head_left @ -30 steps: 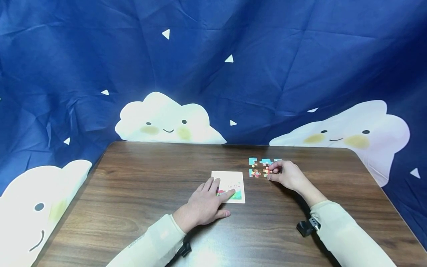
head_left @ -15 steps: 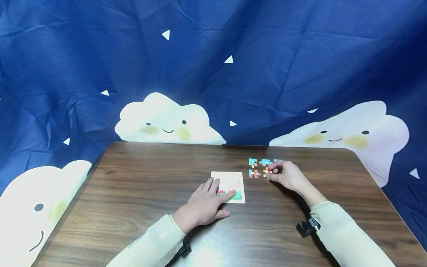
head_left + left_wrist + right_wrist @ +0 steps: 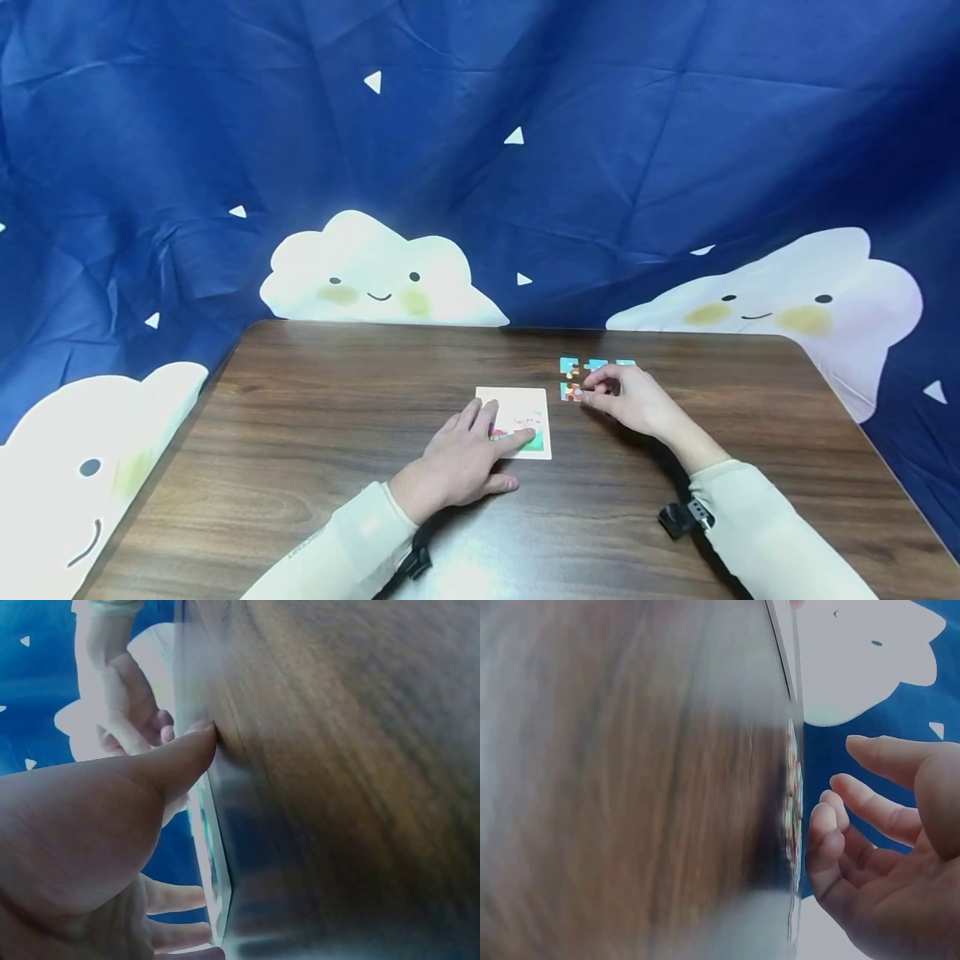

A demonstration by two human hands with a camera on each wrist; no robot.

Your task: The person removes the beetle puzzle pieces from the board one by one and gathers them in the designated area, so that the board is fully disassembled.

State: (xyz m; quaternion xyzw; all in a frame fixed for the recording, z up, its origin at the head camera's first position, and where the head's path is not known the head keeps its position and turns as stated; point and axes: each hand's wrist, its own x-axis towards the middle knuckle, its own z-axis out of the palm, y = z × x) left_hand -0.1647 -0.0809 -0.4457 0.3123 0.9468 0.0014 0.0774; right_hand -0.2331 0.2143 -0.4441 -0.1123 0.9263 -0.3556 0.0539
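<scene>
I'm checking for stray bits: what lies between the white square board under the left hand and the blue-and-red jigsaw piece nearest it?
Nothing visible: the head view shows only bare brown wood-grain table between the board and that piece.

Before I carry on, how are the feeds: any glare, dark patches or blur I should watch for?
Head: fairly clear, but glare whitens the near part of the table; left wrist: hazy, with the table soft and the white board seen nearly edge-on; right wrist: the table looks smeared, with a dark patch beside the puzzle pieces, too edge-on to tell apart.
</scene>
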